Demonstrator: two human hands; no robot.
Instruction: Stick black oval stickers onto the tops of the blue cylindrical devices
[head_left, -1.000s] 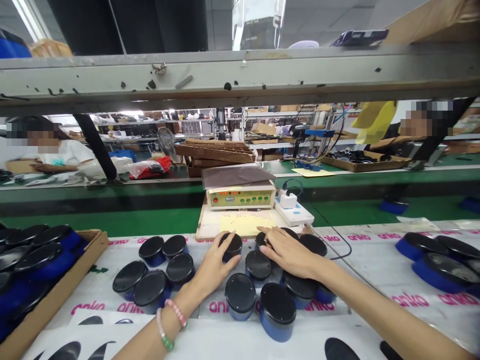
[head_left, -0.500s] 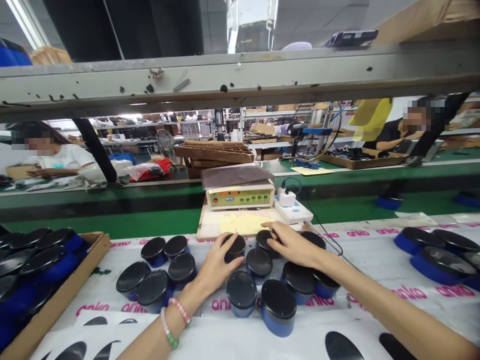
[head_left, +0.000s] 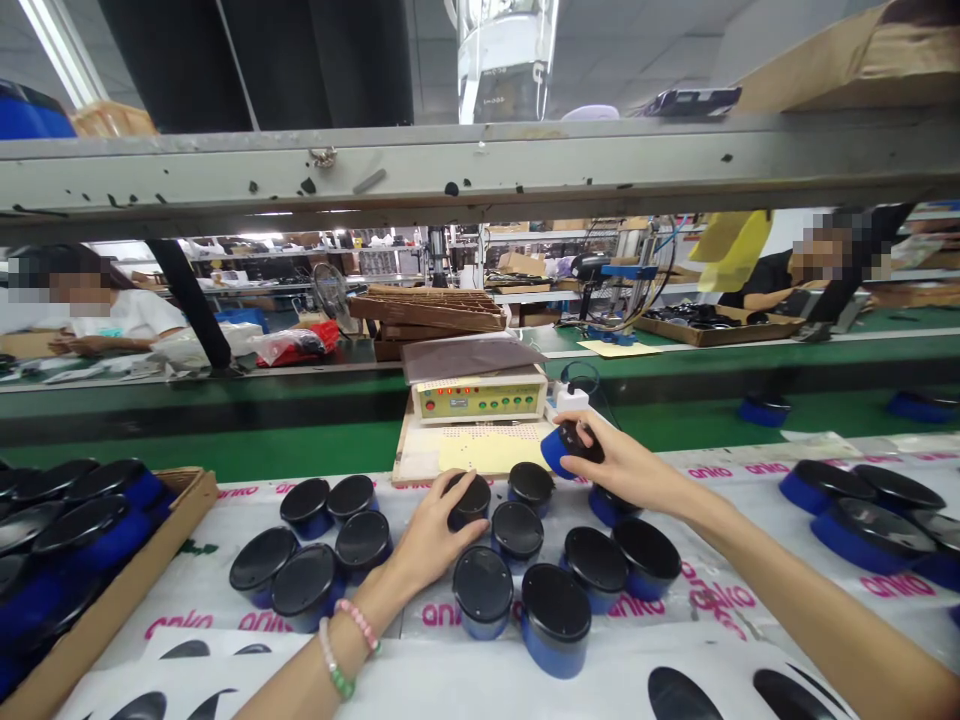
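My left hand (head_left: 431,530) wears two bead bracelets and curls its thumb and fingers around a round blue case with a glossy black top (head_left: 470,503), which stands on the table. My right hand (head_left: 604,455) grips another blue-and-black round case (head_left: 561,450), tilted and raised above the table. Between the hands stands a third case (head_left: 530,485), untouched by either. Several more such cases are grouped in front, among them a nearer one (head_left: 556,615) and one by the right forearm (head_left: 646,558). The right hand partly covers a case (head_left: 611,503) below it.
A cardboard tray of stacked cases (head_left: 199,490) stands at left; more cases (head_left: 874,530) sit at right. Behind is a control box with lit buttons (head_left: 480,398) on a board, beside a white plug (head_left: 571,400). A shelf beam (head_left: 480,170) crosses overhead. Two people sit beyond the green belt (head_left: 322,445).
My right hand has left the case between the hands and moved up and right, where it now holds a tilted case in the air. My left hand stays on the same case.
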